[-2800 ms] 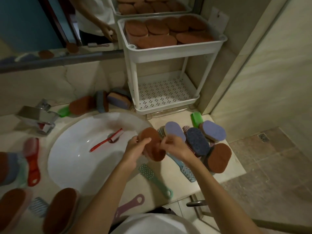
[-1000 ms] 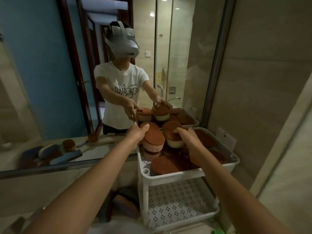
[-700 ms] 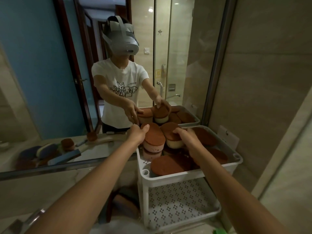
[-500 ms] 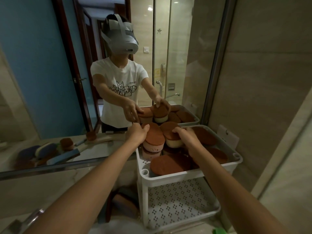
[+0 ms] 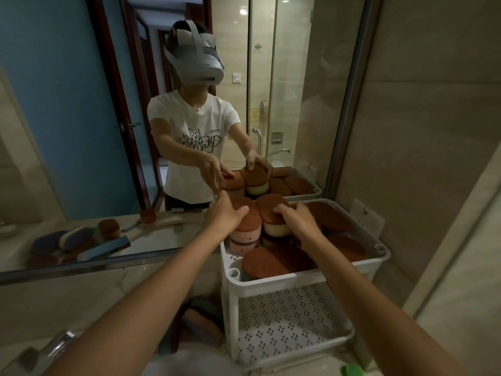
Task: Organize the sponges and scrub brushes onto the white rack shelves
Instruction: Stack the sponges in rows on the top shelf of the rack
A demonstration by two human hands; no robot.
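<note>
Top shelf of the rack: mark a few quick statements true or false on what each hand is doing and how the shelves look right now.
1. The right hand grips a cream-bodied sponge. True.
2. The left hand holds a scrub brush. False: it rests on a pink-bodied sponge, stacked on another.
3. The top shelf holds brown-topped sponges. True.
4. The lower shelf is packed with sponges. False: its perforated floor shows bare.
</note>
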